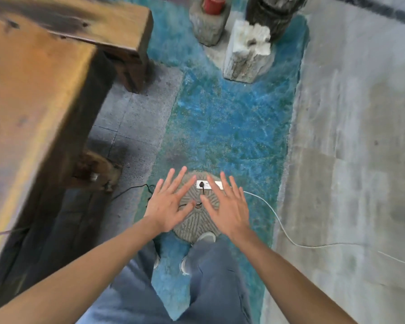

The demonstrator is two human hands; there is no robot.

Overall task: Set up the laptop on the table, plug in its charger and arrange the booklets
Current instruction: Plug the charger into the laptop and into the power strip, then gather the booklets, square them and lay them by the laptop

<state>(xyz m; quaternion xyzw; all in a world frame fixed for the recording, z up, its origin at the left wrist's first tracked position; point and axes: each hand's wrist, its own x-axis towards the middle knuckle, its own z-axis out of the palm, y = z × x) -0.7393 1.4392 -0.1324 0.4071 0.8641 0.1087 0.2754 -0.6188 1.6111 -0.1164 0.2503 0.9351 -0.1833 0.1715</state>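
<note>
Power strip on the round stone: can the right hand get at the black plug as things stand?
Probably yes. The right hand is open and empty, hovering just right of the black plug seated in the white power strip on the round stone. Nothing lies between them; the left hand stays on the other side.

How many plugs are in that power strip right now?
1: a black plug sits at the left end of the white power strip on the round stone. The right hand hides the strip's other end.
</note>
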